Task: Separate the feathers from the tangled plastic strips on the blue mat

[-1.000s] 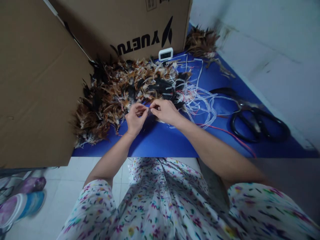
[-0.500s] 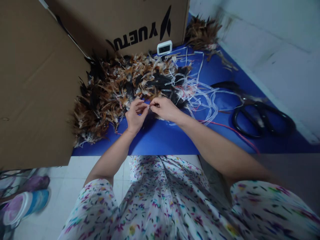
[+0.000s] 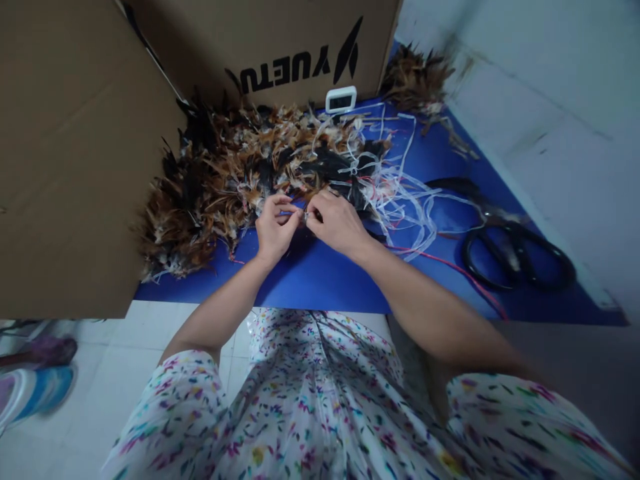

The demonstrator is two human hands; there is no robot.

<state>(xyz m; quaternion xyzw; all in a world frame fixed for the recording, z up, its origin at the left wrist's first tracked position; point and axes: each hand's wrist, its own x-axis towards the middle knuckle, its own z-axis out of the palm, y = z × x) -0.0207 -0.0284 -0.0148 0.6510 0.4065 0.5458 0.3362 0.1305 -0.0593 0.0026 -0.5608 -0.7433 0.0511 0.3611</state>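
Note:
My left hand [image 3: 277, 228] is pinched, thumb against forefinger, over the front of the blue tabletop [image 3: 320, 283]. Its fingertips meet those of my right hand [image 3: 336, 219], whose fingers are also closed. A tiny pale bit shows between the two pinches, too small to name. Right behind both hands spreads a large heap of brown and black feathers [image 3: 225, 167]. Beside my right hand lies a tangle of white plastic strips [image 3: 417, 217], with a red string [image 3: 445, 259] running out of it toward the table's front edge.
Large black-handled scissors [image 3: 517, 257] lie at the right. A small white digital clock [image 3: 341, 100] stands against a cardboard box [image 3: 280, 40]. Another feather bunch [image 3: 417, 77] rests in the back corner by the wall [image 3: 545, 80]. A blue and white bucket [image 3: 43, 393] is on the floor at left.
The camera view has shifted slightly. My right hand has turned a little, its back now facing up more, while both hands stay fingertip to fingertip at the same spot.

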